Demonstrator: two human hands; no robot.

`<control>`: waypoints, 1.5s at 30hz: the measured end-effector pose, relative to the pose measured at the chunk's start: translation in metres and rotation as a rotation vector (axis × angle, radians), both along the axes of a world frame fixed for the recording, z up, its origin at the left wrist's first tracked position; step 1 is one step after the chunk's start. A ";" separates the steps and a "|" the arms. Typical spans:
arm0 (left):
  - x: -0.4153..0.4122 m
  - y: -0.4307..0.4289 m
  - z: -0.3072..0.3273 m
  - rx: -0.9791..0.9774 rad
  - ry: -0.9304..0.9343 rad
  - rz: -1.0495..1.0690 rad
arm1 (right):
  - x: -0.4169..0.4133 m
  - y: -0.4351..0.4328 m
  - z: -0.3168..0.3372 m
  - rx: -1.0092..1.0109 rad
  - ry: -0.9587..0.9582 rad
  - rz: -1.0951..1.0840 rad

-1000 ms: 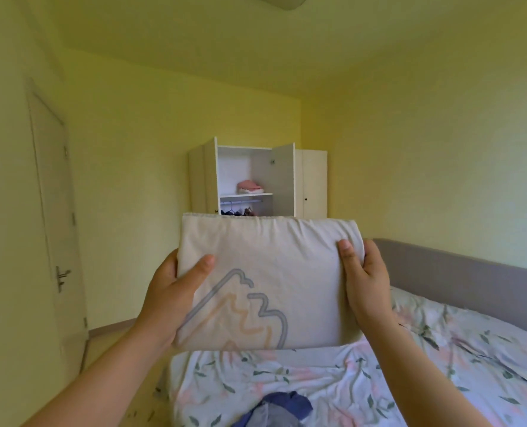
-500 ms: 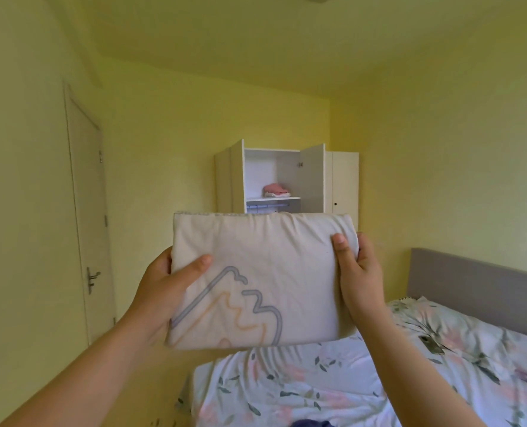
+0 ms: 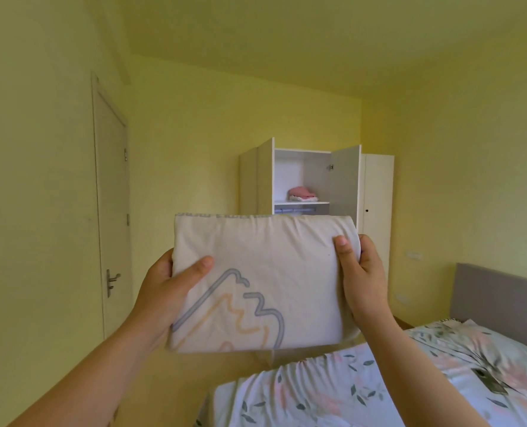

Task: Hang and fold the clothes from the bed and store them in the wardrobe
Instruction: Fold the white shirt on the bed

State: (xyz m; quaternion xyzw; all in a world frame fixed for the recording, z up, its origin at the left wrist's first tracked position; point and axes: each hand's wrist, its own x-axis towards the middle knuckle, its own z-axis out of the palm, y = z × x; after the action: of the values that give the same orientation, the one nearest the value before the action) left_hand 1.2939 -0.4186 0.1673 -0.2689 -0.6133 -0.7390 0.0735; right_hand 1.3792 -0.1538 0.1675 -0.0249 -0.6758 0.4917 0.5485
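I hold a folded cream garment (image 3: 287, 266) with a grey and orange line print up in front of me. My left hand (image 3: 166, 285) grips its left edge, thumb on top. Gripping the right edge is my right hand (image 3: 361, 272), thumb also on the front. Behind it, across the room, stands the white wardrobe (image 3: 376, 192) with both doors of its left section open. A folded pink and white pile (image 3: 302, 193) lies on its upper shelf, above a hanging rail. The bed (image 3: 333, 392) with a floral cover lies at the lower right.
A closed door with a metal handle (image 3: 111, 280) is in the left wall. The bed's grey headboard (image 3: 499, 300) stands against the right wall. Floor runs between the bed's foot and the wardrobe.
The view has swung left and upward; the wardrobe has shifted right in view and the bed has dropped to the lower right. The blue clothes on the bed are out of view. Both hands keep their grip.
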 end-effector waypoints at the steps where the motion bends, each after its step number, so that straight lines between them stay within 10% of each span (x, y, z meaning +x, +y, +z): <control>1: -0.014 -0.007 0.001 0.006 0.004 -0.008 | -0.013 -0.007 0.001 0.003 0.002 -0.003; 45: -0.669 0.033 0.008 0.012 0.031 -0.195 | -0.615 0.012 0.000 -0.053 0.023 -0.200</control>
State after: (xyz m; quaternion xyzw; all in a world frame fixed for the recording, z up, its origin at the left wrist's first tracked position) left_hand 0.6253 -0.3857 0.1749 -0.3383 -0.5783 -0.7422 0.0122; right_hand 0.7645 -0.1418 0.1671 -0.1012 -0.6505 0.4524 0.6017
